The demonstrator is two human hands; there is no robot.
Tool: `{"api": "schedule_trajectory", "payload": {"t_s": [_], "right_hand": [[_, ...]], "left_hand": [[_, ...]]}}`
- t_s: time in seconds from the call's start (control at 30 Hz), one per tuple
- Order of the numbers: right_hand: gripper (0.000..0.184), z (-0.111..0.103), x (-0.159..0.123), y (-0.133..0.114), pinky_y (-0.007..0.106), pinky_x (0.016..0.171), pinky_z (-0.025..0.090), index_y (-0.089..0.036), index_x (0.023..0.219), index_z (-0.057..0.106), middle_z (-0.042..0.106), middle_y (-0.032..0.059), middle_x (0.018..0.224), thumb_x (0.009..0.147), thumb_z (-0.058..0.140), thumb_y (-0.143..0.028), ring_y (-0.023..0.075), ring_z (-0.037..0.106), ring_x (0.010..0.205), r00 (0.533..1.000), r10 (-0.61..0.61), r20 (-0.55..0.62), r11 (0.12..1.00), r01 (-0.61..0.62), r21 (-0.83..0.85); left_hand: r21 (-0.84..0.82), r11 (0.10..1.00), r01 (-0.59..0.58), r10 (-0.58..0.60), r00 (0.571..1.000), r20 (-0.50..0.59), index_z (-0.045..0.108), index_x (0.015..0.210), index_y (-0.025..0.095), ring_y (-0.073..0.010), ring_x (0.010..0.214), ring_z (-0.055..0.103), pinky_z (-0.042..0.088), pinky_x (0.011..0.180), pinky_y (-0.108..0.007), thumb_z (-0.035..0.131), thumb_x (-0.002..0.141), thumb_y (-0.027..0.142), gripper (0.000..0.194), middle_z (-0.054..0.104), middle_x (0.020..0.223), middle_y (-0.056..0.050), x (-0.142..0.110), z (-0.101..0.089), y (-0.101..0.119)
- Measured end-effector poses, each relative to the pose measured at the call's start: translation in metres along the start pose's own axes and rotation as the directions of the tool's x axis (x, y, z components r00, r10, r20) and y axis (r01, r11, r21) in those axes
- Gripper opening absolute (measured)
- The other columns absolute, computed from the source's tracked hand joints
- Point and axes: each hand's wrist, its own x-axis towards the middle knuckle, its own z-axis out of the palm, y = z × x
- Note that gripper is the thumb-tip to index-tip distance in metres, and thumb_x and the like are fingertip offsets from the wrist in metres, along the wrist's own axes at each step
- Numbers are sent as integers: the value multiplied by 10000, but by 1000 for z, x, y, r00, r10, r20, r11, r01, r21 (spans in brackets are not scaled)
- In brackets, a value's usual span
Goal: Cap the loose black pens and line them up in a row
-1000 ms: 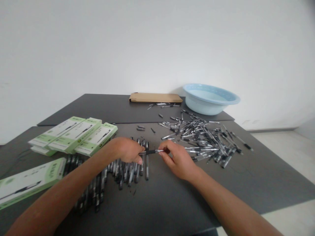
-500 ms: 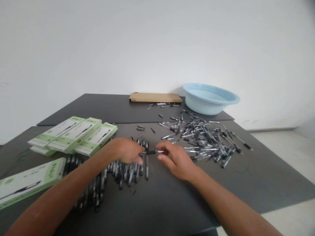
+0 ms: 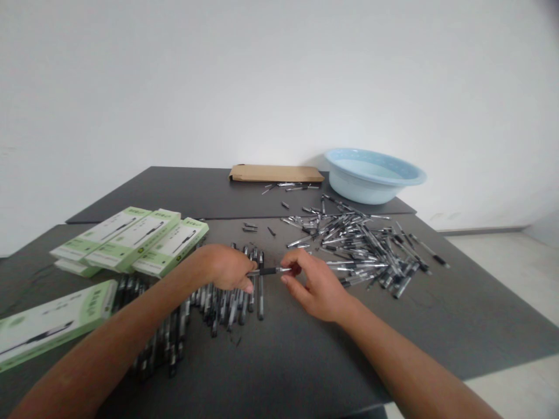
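Between my two hands a pen [image 3: 268,271] lies level, its black grip in the middle and its tip toward the right. My left hand [image 3: 230,267] is closed on the pen's left end. Thumb and fingers of my right hand [image 3: 312,282] pinch around the tip end; whether a small part sits in them is hidden. Beneath and beside my left hand lie rows of pens [image 3: 233,308], side by side. To the right of my right hand spreads a loose heap of clear pens and pen parts [image 3: 362,244].
Green and white pen boxes [image 3: 144,233] lie at the left, with another box [image 3: 56,320] nearer me. A flat cardboard piece [image 3: 275,173] and a light blue basin [image 3: 371,189] stand at the back of the dark table [image 3: 271,361]. Small black parts [image 3: 250,228] lie mid-table.
My right hand has shifted very slightly to the right along the pen's tip end. My left hand and the pen stay almost where they were.
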Motion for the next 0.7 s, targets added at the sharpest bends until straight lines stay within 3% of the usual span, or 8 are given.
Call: {"api": "schedule_trajectory", "payload": {"t_s": [0.37, 0.7], "right_hand": [[77, 1, 2, -2, 279, 707, 432, -207, 921, 492, 571, 20, 824, 863, 527, -172, 158, 553, 757, 1000, -8, 7, 1000, 8, -11], [233, -1, -1, 2, 307, 746, 460, -205, 1077, 470, 596, 55, 948, 863, 556, -242, 167, 574, 800, 998, -56, -25, 998, 57, 20]], "left_hand": [[13, 1000, -15, 16, 1000, -24, 624, 1183, 171, -309, 890, 661, 495, 686, -341, 513, 863, 354, 385, 709, 1031, -159, 1, 1, 0], [13, 1000, 9, -9, 1000, -10, 593, 1233, 160, -320, 922, 653, 489, 699, -348, 495, 878, 370, 423, 696, 1069, -173, -2, -1, 1]]}}
